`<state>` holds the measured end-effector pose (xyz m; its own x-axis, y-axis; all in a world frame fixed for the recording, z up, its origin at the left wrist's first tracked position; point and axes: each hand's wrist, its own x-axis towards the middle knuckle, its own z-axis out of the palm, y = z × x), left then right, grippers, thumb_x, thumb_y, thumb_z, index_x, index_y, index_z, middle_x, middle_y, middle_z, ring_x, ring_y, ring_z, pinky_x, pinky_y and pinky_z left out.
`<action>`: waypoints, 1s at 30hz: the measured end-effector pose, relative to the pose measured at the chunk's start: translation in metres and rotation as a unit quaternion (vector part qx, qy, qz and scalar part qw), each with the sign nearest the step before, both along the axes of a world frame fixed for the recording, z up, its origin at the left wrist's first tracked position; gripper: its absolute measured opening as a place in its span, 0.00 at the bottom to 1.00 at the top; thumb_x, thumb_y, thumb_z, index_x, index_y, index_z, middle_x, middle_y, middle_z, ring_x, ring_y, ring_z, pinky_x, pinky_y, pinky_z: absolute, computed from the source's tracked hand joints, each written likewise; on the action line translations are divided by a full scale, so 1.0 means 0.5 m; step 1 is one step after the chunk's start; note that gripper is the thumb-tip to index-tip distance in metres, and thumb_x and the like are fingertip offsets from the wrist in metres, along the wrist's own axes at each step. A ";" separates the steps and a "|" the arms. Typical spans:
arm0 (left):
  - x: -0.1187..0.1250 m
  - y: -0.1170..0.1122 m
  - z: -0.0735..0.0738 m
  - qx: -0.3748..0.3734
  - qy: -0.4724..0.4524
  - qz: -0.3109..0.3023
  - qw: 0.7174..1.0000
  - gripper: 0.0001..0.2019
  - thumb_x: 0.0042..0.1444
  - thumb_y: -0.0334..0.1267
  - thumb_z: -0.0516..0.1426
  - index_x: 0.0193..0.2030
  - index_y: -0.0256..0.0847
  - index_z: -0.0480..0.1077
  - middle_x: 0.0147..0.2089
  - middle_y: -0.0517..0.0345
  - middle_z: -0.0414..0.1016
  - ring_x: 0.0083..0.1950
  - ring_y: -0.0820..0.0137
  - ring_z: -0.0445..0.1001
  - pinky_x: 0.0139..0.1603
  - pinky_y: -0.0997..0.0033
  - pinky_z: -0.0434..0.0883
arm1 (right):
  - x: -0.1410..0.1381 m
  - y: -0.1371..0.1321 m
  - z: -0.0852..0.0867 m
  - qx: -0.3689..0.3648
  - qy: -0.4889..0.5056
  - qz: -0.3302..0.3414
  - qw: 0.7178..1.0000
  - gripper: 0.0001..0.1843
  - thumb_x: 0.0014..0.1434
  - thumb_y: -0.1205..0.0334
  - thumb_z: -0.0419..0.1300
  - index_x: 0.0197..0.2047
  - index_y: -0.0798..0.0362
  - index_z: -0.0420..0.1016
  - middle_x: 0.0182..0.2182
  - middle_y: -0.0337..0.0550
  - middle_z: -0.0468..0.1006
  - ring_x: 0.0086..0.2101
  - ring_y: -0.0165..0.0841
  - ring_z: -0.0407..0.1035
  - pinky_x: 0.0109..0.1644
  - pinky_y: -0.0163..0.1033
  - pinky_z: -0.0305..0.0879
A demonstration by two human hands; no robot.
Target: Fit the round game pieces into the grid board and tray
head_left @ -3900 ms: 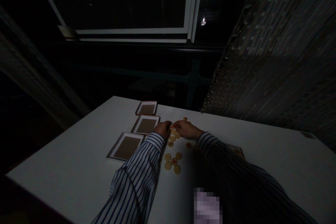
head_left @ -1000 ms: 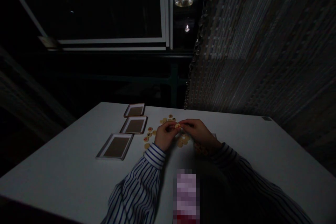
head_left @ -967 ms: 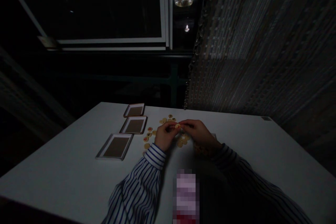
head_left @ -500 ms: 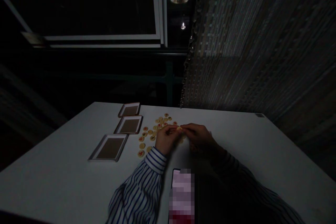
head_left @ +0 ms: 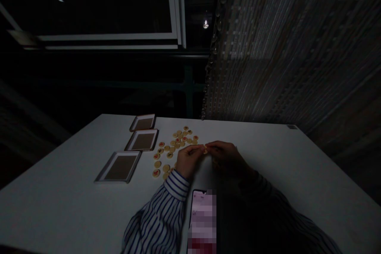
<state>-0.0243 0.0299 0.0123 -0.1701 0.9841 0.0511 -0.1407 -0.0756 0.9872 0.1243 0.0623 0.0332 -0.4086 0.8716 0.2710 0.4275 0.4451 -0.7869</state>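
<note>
My left hand (head_left: 189, 160) and my right hand (head_left: 228, 156) meet at the fingertips over the table. Between their pinched fingers is a small pale xiangqi piece (head_left: 205, 150), mostly covered by the fingers. Several round wooden xiangqi pieces (head_left: 170, 155) lie loosely spread to the left of and beyond my left hand. Some show red or dark characters, while others are plain on top. My left hand and sleeve partly hide the nearest ones.
Three shallow trays (head_left: 100, 178) with brown bottoms stand in a row on the left of the white table (head_left: 56, 190). A lit phone (head_left: 198, 206) lies between my forearms. Beyond the table's far edge hangs a bead curtain (head_left: 253, 67), right of a window frame (head_left: 113, 36).
The view has shifted slightly, so the trays and pieces appear further left. Both hands stay together at the piece, and their fingers have moved a little on it.
</note>
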 end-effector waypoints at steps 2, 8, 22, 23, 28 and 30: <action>0.002 -0.001 -0.003 0.001 0.018 0.010 1.000 0.12 0.42 0.41 0.61 0.32 0.36 0.75 0.32 0.52 0.78 0.34 0.68 0.75 0.38 0.69 0.71 | 0.001 0.000 -0.002 -0.010 0.007 -0.002 1.000 0.11 0.52 0.58 0.55 0.36 0.52 0.75 0.29 0.41 0.78 0.29 0.31 0.71 0.32 0.34 0.66; 0.009 -0.004 -0.011 0.020 0.040 0.003 0.999 0.11 0.45 0.41 0.59 0.34 0.38 0.75 0.35 0.53 0.78 0.39 0.67 0.74 0.44 0.67 0.69 | 0.005 -0.004 0.007 -0.024 0.002 -0.009 1.000 0.09 0.51 0.58 0.56 0.34 0.53 0.74 0.28 0.41 0.77 0.29 0.31 0.71 0.32 0.34 0.65; 0.011 -0.004 -0.026 -0.001 -0.039 -0.022 0.999 0.12 0.45 0.41 0.60 0.36 0.38 0.75 0.38 0.54 0.77 0.42 0.66 0.73 0.48 0.66 0.67 | 0.025 -0.005 0.005 0.128 -0.069 0.081 0.986 0.15 0.55 0.58 0.52 0.46 0.51 0.70 0.38 0.46 0.75 0.37 0.33 0.68 0.41 0.37 0.64; 0.012 -0.004 -0.026 -0.002 -0.041 -0.024 0.999 0.12 0.45 0.41 0.60 0.36 0.38 0.75 0.38 0.54 0.77 0.42 0.66 0.73 0.48 0.66 0.68 | 0.026 -0.004 0.004 0.142 -0.071 0.095 0.983 0.15 0.56 0.58 0.52 0.46 0.52 0.70 0.38 0.46 0.74 0.38 0.33 0.68 0.42 0.38 0.64; 0.015 -0.002 -0.033 -0.001 -0.033 -0.039 0.999 0.12 0.46 0.41 0.59 0.37 0.38 0.75 0.38 0.52 0.77 0.42 0.66 0.73 0.47 0.65 0.68 | 0.033 0.006 -0.002 0.181 -0.093 0.113 0.972 0.15 0.57 0.58 0.52 0.46 0.51 0.69 0.38 0.47 0.74 0.39 0.34 0.66 0.43 0.40 0.63; 0.015 -0.003 -0.034 0.002 -0.030 -0.044 0.999 0.12 0.46 0.41 0.59 0.37 0.38 0.75 0.39 0.52 0.77 0.42 0.66 0.73 0.48 0.66 0.68 | 0.037 0.008 -0.003 0.181 -0.118 0.114 0.970 0.15 0.57 0.57 0.51 0.46 0.51 0.70 0.38 0.47 0.74 0.38 0.34 0.66 0.43 0.40 0.62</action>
